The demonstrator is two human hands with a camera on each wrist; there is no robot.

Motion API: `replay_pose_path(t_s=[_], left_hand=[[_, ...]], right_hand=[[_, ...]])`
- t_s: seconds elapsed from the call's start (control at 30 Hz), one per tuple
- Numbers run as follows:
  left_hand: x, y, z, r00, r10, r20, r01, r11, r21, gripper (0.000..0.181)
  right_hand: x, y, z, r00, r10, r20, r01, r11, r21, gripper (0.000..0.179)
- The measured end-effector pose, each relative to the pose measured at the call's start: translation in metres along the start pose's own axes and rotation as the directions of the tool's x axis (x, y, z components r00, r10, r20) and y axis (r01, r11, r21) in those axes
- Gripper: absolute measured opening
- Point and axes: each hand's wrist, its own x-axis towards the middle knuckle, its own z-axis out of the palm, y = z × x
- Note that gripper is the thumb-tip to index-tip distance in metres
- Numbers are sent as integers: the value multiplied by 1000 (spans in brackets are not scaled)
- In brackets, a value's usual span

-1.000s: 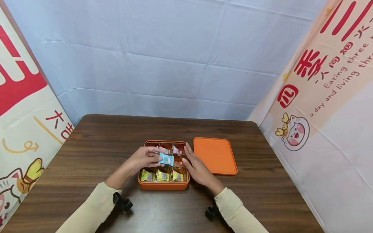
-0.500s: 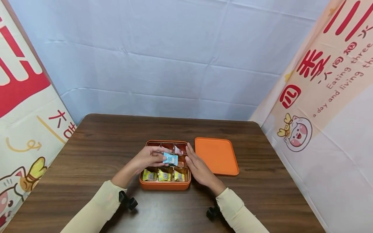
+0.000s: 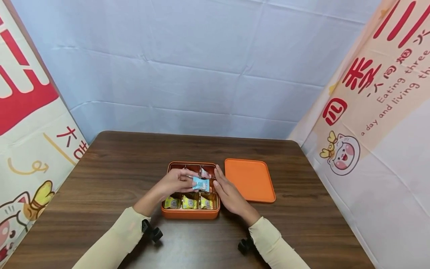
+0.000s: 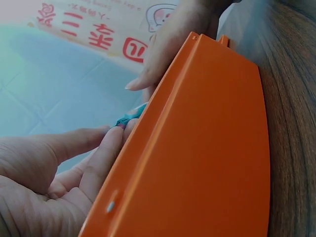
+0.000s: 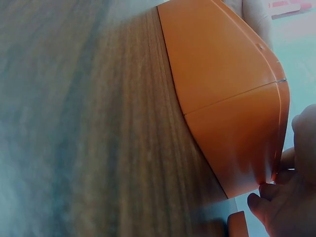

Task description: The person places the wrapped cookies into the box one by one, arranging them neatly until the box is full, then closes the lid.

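In the head view my left hand (image 3: 174, 184) pinches a small blue wrapped candy (image 3: 201, 184) over the middle row of an orange divided box (image 3: 190, 214). The left wrist view shows thumb and fingers meeting on the blue wrapper (image 4: 129, 116), partly hidden behind the box wall. My right hand (image 3: 232, 197) lies along the box's right side with its fingers fairly straight, fingertips at the rim. Yellow wrapped candies (image 3: 189, 202) fill the near row. Pink-wrapped pieces (image 3: 205, 173) lie in the far row, some covered by my left hand.
An orange lid (image 3: 249, 180) lies flat on the brown wooden table (image 3: 134, 149), just right of the box. A pale blue cloth (image 3: 188, 67) hangs behind the table. Printed banners (image 3: 369, 149) stand at both sides.
My left hand has moved a little to the right over the box, carrying the blue candy. My right hand stays at the box's right side. The head view has shifted slightly.
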Motion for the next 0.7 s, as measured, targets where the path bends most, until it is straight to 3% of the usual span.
replay_pose_path(t_s=[0.43, 0.7], left_hand=[[5, 6, 10, 999, 7, -35, -6, 999, 40, 30], [10, 3, 13, 998, 50, -32, -48, 996, 76, 29]], right_hand=[[1, 1, -1, 1000, 19, 17, -19, 1000, 17, 58], [1, 2, -1, 1000, 21, 23, -21, 1000, 15, 59]])
